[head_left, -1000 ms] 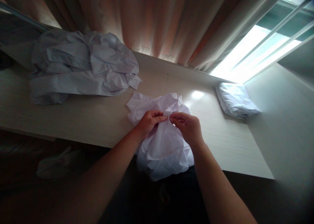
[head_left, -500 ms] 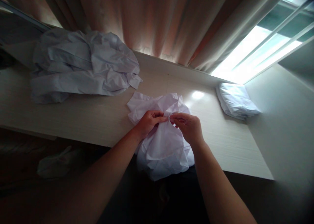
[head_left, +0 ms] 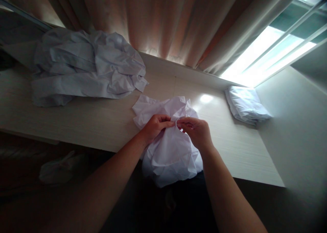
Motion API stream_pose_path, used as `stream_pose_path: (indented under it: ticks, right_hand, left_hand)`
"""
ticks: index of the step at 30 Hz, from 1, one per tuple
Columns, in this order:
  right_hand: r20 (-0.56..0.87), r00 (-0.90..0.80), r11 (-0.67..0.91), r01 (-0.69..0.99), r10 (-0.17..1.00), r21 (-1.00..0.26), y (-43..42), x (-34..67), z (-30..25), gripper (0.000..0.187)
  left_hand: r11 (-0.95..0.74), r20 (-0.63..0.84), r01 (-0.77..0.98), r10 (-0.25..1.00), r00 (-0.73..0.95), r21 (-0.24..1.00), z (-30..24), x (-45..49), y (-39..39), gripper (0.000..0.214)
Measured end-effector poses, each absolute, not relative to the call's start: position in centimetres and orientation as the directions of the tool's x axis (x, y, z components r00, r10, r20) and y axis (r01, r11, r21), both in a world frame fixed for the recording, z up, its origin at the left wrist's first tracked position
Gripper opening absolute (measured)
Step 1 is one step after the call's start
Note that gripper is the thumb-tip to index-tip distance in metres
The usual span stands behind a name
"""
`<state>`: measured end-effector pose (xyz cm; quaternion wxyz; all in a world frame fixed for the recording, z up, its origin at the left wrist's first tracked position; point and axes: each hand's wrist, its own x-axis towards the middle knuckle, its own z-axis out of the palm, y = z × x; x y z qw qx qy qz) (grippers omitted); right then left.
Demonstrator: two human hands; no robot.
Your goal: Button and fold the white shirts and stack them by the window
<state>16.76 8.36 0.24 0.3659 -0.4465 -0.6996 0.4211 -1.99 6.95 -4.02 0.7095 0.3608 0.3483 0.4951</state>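
A crumpled white garment (head_left: 170, 151), its exact kind unclear, lies bunched at the front edge of the table and hangs partly over it. My left hand (head_left: 157, 125) pinches a gathered bit of the cloth from the left, thumb on top. From the right, my right hand (head_left: 195, 129) pinches the same spot, its fingertips close to the left thumb. A small fold stands up between the two hands. What lies beneath the fingers is too small to make out.
The pale wooden table (head_left: 245, 151) runs along a curtain (head_left: 158, 21). Large rumpled white cloth (head_left: 87, 66) lies at the back left. A folded white stack (head_left: 246, 103) sits by the right wall (head_left: 293, 124). Below the table, a whitish plastic bag (head_left: 57, 170) shows dimly.
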Motion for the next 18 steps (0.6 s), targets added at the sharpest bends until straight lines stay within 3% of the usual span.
stream_pose_path:
  ticks: [18]
  right_hand:
    - [0.115, -0.339, 0.236, 0.343, 0.934, -0.909, 8.26, 16.77, 0.53, 0.009]
  left_hand:
    - [0.247, -0.141, -0.432, 0.954, 0.263, 0.867, -4.28, -2.0, 6.99, 0.017]
